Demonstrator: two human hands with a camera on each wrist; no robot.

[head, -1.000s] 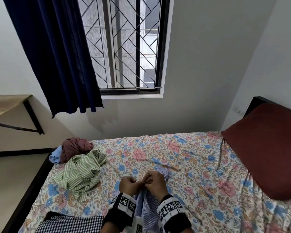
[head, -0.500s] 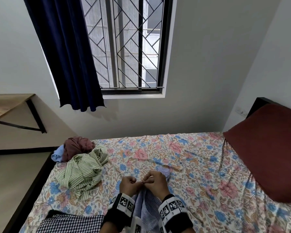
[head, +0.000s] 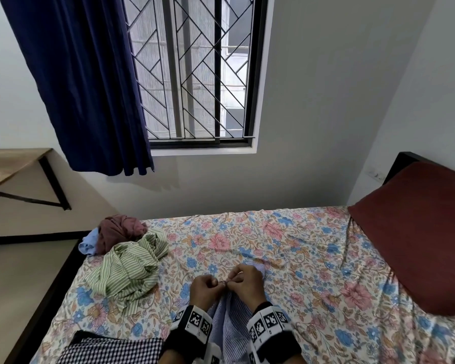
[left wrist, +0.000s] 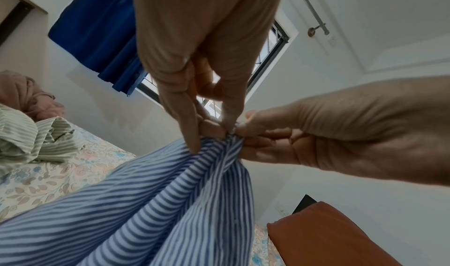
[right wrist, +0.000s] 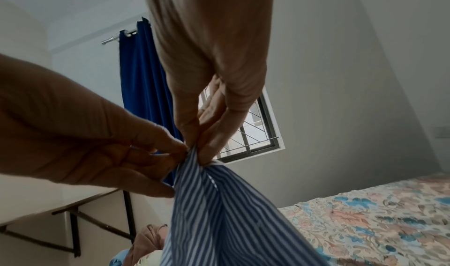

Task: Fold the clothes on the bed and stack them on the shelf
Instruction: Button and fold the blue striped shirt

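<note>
**Both hands pinch one point of the blue striped shirt**

At six o'clock on the bed (head: 313,258), nearest the person, the left hand (head: 204,286) and the right hand (head: 244,281) meet fingertip to fingertip, each pinching the blue-and-white striped shirt (head: 227,319) at almost the same spot. The left wrist view shows the left hand's fingers (left wrist: 192,131) curled down onto a bunched edge of the cloth, with the right hand closing on it from three o'clock; a small glint between the tips may be a button, though it is too small to be sure.

From that shared pinch the shirt hangs down and back toward the person, its long axis running from twelve to six o'clock between the two wrists. Neither hand is nearer than the other, so either could slide outward along the edge to spread the cloth, in my judgement.

Toward ten o'clock lies a crumpled green striped shirt (head: 126,266), and beyond it a maroon garment (head: 121,229) on a pale blue one (head: 88,243). A black-and-white checked cloth (head: 111,350) sits at seven o'clock. The wooden shelf (head: 8,161) juts from the wall at nine o'clock, well apart from the hands; it shows no clothes on the visible part.
</note>
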